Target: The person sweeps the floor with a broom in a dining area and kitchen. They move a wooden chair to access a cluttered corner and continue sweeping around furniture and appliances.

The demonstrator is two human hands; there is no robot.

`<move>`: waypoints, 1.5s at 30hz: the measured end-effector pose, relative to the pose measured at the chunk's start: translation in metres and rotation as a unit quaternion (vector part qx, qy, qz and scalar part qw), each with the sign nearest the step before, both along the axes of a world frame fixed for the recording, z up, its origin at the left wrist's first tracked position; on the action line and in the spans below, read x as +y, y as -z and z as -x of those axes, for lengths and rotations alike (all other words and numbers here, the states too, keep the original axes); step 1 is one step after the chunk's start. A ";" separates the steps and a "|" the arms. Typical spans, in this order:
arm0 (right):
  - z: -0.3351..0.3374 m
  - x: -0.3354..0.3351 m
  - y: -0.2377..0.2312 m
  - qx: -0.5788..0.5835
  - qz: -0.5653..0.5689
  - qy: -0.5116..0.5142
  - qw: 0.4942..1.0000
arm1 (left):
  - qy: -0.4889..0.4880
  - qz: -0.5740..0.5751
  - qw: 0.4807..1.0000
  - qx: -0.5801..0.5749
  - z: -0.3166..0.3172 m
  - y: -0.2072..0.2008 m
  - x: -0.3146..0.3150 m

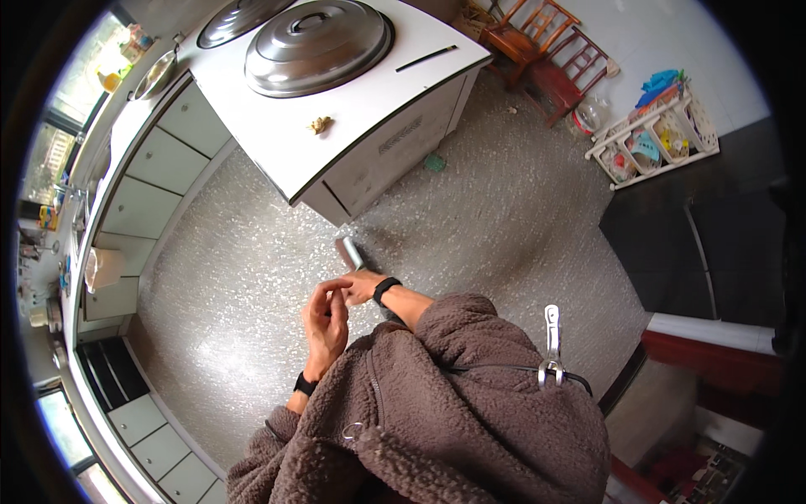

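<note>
My left hand (326,328) is raised in front of my body with its fingers bent and apart. Nothing shows in it, and its upper finger reaches across to my right hand (361,286). The fingers of my right hand are mostly hidden behind the left. Just beyond the right hand shows a short grey and brown object (351,253); I cannot tell whether the hand holds it or it lies lower down. Both wrists wear black bands, and the sleeves are brown fleece.
Ahead stands a white-topped stove block (277,143) with a large metal lid (317,46), a dark stick (426,58) and a small yellowish lump (319,125). Cabinets (141,205) curve along the left. Wooden chairs (564,74), a white basket rack (655,141) and a black cabinet (655,239) stand right.
</note>
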State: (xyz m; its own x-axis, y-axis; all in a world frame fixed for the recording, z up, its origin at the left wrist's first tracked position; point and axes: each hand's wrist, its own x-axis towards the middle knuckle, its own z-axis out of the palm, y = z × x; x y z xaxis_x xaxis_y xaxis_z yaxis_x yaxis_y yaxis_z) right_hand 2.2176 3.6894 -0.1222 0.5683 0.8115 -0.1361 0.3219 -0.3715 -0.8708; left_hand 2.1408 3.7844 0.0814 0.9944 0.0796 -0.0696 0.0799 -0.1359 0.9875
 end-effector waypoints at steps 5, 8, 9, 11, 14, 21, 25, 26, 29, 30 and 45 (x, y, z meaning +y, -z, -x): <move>-0.070 -0.073 0.014 -0.030 0.140 0.080 0.986 | 0.075 0.057 0.996 0.007 -0.060 0.033 -0.039; -0.099 -0.121 0.017 -0.060 0.199 0.138 0.968 | 0.114 0.021 0.993 -0.001 -0.090 0.049 -0.061; -0.105 -0.133 0.016 -0.079 0.217 0.166 0.959 | 0.109 0.023 0.994 0.009 -0.098 0.051 -0.071; -0.113 -0.160 0.012 -0.131 0.190 0.199 0.952 | 0.143 0.046 0.988 0.045 -0.111 0.048 -0.085; -0.114 -0.199 -0.007 -0.149 0.160 0.288 0.932 | 0.216 0.033 0.976 0.002 -0.138 0.026 -0.111; -0.090 -0.262 -0.036 -0.058 0.104 0.546 0.829 | 0.304 0.166 0.938 0.021 -0.215 -0.019 -0.208; -0.071 -0.283 -0.019 0.037 0.122 0.634 0.763 | 0.328 0.118 0.937 0.016 -0.242 -0.003 -0.271; -0.065 -0.286 -0.015 0.070 0.110 0.649 0.749 | 0.356 0.112 0.925 0.074 -0.245 0.002 -0.284; -0.054 -0.294 -0.006 0.155 0.067 0.662 0.730 | 0.433 0.074 0.884 0.158 -0.248 0.015 -0.311; -0.057 -0.293 -0.001 0.124 0.041 0.681 0.720 | 0.454 0.032 0.879 0.147 -0.255 0.017 -0.315; -0.294 -0.363 0.053 -0.127 -0.081 0.674 0.723 | 0.504 -0.043 0.859 -0.077 -0.398 0.017 -0.333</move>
